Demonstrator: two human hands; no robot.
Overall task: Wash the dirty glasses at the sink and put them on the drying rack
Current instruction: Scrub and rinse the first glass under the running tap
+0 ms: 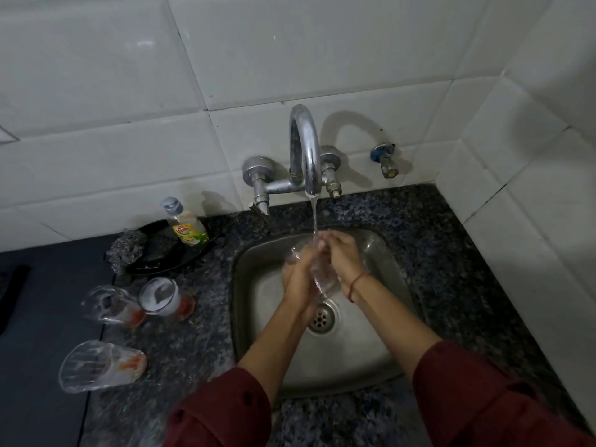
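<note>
At the frame's centre, the left hand (298,279) and the right hand (343,258) clamp curled fingers around a clear drinking glass (323,280). It is tilted under the stream of the chrome tap (304,150), probably for rinsing. Other dirty glasses (103,366) wait at lower left.

Hands (300,280) (343,258) around glass (324,281) under tap (304,150)

Light: dim, from left | tap (304,150) shadow thrown right on tiles (129,156) | faint sheen in sink (264,317) | edges bowed (wide-angle)
</note>
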